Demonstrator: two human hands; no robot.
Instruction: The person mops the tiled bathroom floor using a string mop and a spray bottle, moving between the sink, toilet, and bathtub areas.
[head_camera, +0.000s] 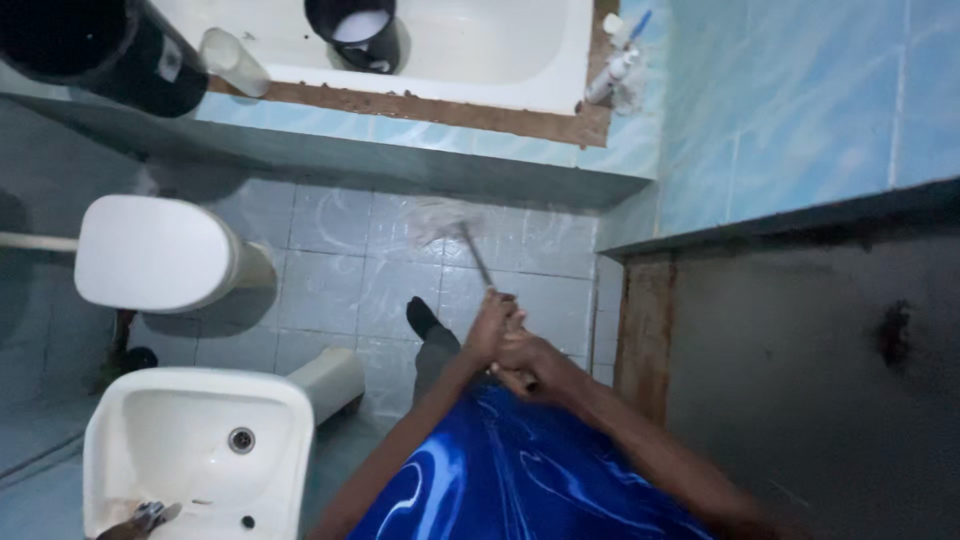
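A small home bathroom. A white bathtub (480, 60) runs along the far wall behind a blue tiled ledge, a white toilet (155, 253) stands at the left, and a white washbasin (195, 450) sits below it. Pale tiles cover the floor (340, 280); blue tiles line the right wall (790, 100).

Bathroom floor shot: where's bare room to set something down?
Free: wet floor tiles between the toilet and the mop head, and tiles right of the mop handle toward the door frame. Crowded: around the sink pedestal and the foot; both hands, left hand and right hand, grip the handle.
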